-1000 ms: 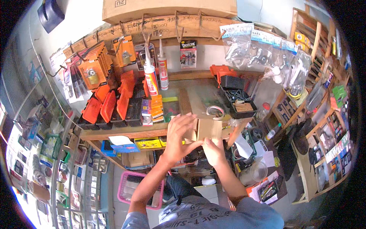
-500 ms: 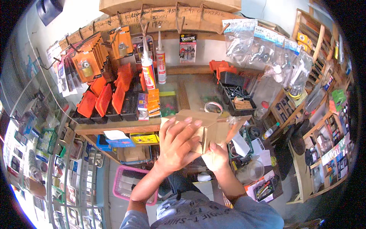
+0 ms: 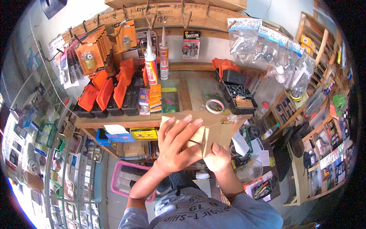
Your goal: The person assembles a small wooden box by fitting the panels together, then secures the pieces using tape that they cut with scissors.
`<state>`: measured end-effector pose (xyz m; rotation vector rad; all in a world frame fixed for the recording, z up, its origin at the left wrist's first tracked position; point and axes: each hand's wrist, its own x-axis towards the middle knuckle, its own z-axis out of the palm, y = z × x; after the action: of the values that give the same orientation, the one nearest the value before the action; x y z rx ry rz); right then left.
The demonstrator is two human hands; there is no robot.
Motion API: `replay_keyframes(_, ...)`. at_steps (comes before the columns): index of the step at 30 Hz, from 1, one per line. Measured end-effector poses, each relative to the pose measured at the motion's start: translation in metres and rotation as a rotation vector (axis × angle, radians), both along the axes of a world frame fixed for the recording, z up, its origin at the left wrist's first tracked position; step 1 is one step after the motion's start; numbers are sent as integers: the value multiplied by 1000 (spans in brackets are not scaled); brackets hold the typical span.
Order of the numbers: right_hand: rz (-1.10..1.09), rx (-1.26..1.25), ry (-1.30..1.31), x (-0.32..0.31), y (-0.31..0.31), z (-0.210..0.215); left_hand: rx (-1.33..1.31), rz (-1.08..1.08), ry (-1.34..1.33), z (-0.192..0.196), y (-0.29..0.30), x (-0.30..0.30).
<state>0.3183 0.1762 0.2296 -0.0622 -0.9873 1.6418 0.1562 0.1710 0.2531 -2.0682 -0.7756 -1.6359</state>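
A brown cardboard box (image 3: 220, 131) is between my two hands, above the near side of the counter. My left hand (image 3: 173, 147) lies over its left part, fingers stretched across the cardboard and thumb at the lower edge. My right hand (image 3: 219, 159) grips the lower right side, with the thumb up against the box and the other fingers hidden beneath. A cardboard flap sticks out to the right, beside a small piece of clear plastic. What is inside the box cannot be seen.
On the counter (image 3: 114, 122) stand orange-lidded black bins (image 3: 103, 94), two sealant tubes (image 3: 151, 68), small orange boxes (image 3: 155, 98), a tape roll (image 3: 215, 106) and a black tray of screws (image 3: 239, 91). A pink basket (image 3: 119, 191) sits on the floor; padlock packs (image 3: 88, 57) hang above.
The box has tilted in my hands and more of its right side and flap shows. My left fingers have spread a little wider over it. The view has shifted slightly.
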Motion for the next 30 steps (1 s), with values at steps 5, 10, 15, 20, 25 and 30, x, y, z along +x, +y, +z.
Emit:
replay_keyframes(5,-63,-25,-57,-2,-9,6,-79,23,-31,6,-11,0)
replay_keyframes(10,-225,59,-132,-6,-13,11,-68,108,-22,11,-23,0)
replay_keyframes(15,-234,50,-220,3,-16,0,-42,220,-3,15,-45,-1)
replay_keyframes(20,-340,79,-200,5,-17,-27,-135,201,-72,12,-63,10)
replay_keyframes(25,-249,112,-158,7,-7,-39,-229,122,-88,6,-61,20)
replay_keyframes(30,-168,70,13,-5,0,-34,-211,193,-7,4,-49,21)
